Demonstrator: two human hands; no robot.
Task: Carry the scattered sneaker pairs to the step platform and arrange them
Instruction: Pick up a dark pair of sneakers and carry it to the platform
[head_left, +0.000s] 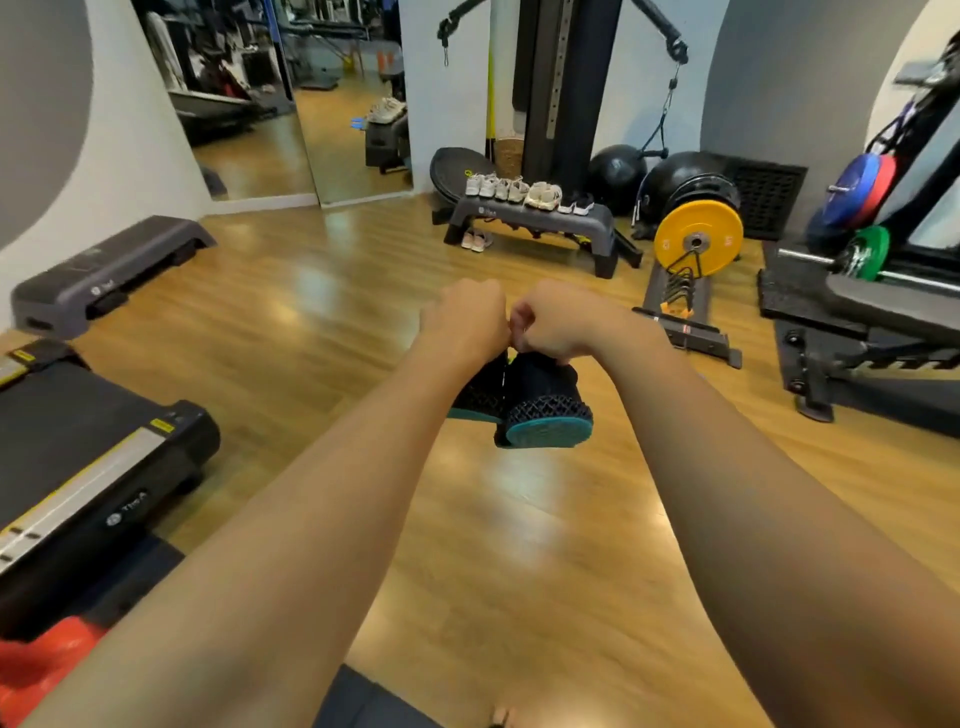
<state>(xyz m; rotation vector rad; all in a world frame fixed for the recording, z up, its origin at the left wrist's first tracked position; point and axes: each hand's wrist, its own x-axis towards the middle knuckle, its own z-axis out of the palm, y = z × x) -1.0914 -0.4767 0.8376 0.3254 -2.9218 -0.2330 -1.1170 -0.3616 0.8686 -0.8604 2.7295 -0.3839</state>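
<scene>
Your left hand and right hand are raised together mid-room, each clenched on top of one dark sneaker. The dark sneakers hang touching, teal soles tipped toward you, above wood floor - likely paired for one carry. Step platform well ahead by wall, pale sneakers rowed on top - little bare space.

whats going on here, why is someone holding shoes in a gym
A person holds a pair of dark sneakers with teal soles out in front. The left hand grips one and the right hand grips the other, side by side above the wood floor. Ahead by the wall, the grey step platform already carries a row of light sneakers. A pink pair sits on the floor under it.
</scene>
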